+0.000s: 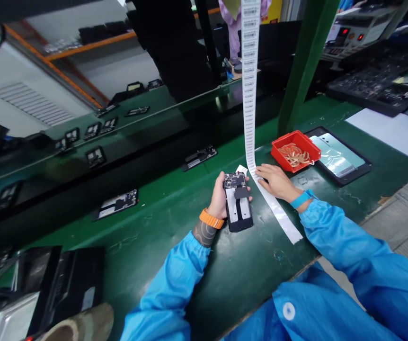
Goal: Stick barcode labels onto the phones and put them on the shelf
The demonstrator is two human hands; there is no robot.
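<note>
My left hand (219,195) is wrapped round an opened phone body (238,204), its dark inner parts facing up, held just above the green bench. A long white strip of labels (250,90) hangs from above and trails across the bench. My right hand (274,180) rests on that strip where it meets the bench, fingers pressed down on it. A small white label (241,168) lies by the phone's top edge. Both arms wear blue sleeves, with an orange band on the left wrist and a blue band on the right.
A red tray (295,150) with tan scraps sits right of my hand, beside a black tray (339,155) holding pale green phone backs. Phone boards (117,202) lie on the conveyor (93,156) beyond. A green post (305,61) rises behind. Another person stands far back.
</note>
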